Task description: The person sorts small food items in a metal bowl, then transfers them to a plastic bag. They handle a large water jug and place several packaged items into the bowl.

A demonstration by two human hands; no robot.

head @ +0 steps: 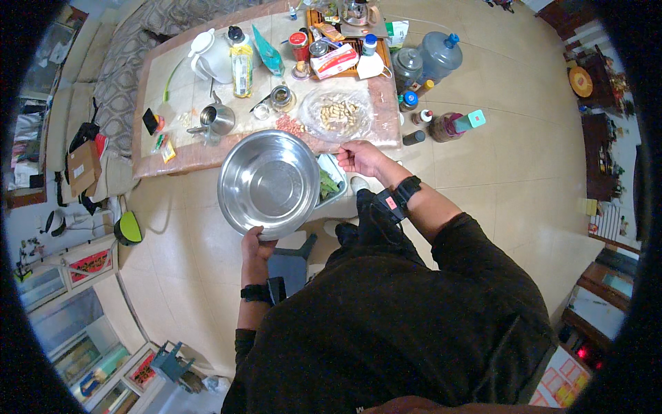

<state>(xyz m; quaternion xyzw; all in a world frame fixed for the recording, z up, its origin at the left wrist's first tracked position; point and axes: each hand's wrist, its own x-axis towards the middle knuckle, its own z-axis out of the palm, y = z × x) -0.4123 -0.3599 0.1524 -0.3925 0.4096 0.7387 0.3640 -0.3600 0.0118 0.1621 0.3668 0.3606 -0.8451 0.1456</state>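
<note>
My left hand [257,244] grips the near rim of an empty stainless steel basin [269,183], held at the table's front edge. At the table edge to the right is my right hand [359,158], its fingers curled beside a clear plastic bag [336,113] with unshelled peanuts on it. Whether the fingertips pinch the plastic cannot be made out. Reddish shelled peanuts [290,124] lie just left of the bag. Partly behind the basin, below the table edge, a plastic bin [339,190] holds green leaves.
On the table [191,160] stand a metal pot [217,118], a glass jar [282,97], a white pitcher [212,57] and a wooden tray [382,52] with boxes and bottles. Large jugs [439,54] and jars stand on the floor at right. A stool [289,266] is below the basin.
</note>
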